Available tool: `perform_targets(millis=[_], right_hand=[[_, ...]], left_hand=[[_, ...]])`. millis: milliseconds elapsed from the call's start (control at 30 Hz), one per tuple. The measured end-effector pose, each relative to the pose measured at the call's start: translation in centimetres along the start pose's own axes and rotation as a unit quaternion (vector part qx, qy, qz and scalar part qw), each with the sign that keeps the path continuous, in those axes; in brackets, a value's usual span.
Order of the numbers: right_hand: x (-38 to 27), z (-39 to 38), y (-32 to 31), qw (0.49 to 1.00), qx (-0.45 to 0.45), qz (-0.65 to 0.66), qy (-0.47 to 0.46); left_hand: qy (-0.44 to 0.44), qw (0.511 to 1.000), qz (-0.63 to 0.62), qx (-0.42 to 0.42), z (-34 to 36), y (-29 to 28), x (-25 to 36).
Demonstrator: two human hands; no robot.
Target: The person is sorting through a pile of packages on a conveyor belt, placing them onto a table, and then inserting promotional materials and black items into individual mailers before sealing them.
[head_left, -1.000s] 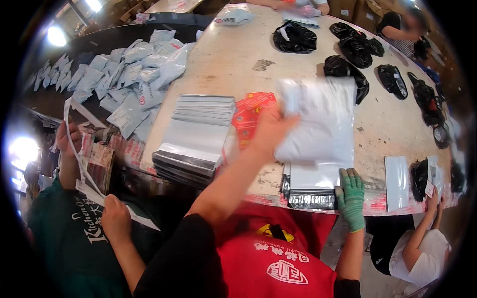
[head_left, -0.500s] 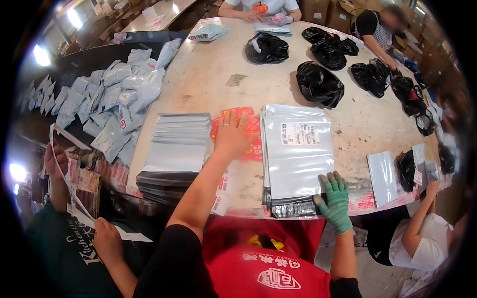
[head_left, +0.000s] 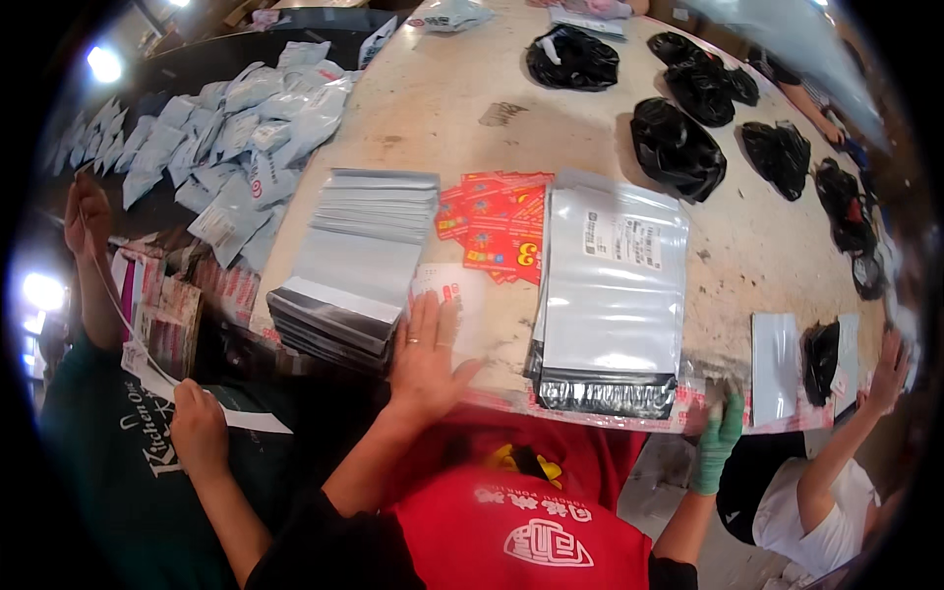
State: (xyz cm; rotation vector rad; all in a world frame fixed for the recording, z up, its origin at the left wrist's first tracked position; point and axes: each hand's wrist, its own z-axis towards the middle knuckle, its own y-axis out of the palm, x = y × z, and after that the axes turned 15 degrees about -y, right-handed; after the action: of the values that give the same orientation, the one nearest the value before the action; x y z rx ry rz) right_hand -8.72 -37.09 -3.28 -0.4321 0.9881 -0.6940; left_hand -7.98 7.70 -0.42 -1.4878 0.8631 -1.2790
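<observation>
My bare left hand (head_left: 430, 349) lies with its fingers spread on a white sheet (head_left: 467, 295) close to the table's front edge. Just left of it is a thick stack of grey-white mailer bags (head_left: 369, 231) with dark lower edges. Beyond the sheet, red printed cards (head_left: 506, 221) are fanned out in an overlapping pile. To their right sits a stack of white mailer bags (head_left: 615, 305), the top one bearing a label. My right hand (head_left: 721, 438), in a green knit glove, is off that stack at the table edge, fingers extended and slightly blurred, holding nothing visible.
Several black plastic bundles (head_left: 678, 147) lie across the far right of the table (head_left: 442, 128). A dark bin at the left holds many filled mailers (head_left: 236, 138). A person at my left handles a paper strip (head_left: 251, 421); another person's hand (head_left: 888, 374) is at the right.
My left hand has come off the red cards and drawn back toward me onto the white sheet. My gloved hand has left the labelled bags and moved right. The view has shifted.
</observation>
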Motion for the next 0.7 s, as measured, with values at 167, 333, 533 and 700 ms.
perform_targets(millis=[167, 333, 533, 700], right_hand=[[-3.0, 1.4, 2.4, 0.961, -0.048, -0.240, -0.133], [-4.7, -2.3, 1.0, 0.965, -0.010, -0.241, -0.105], [-3.5, -14.4, -4.5, 0.937, -0.167, -0.287, 0.103], [0.4, -35.1, -5.2, 0.913, -0.083, -0.157, 0.368]], left_hand=[[-0.005, 0.997, 0.035, 0.062, 4.4, 1.2, 1.7], [-0.005, 0.997, 0.045, 0.062, 6.2, 1.7, 2.8], [0.028, 0.990, -0.071, 0.121, 5.7, 2.1, 1.2], [0.061, 0.985, -0.036, 0.158, 5.4, 1.8, 2.6]])
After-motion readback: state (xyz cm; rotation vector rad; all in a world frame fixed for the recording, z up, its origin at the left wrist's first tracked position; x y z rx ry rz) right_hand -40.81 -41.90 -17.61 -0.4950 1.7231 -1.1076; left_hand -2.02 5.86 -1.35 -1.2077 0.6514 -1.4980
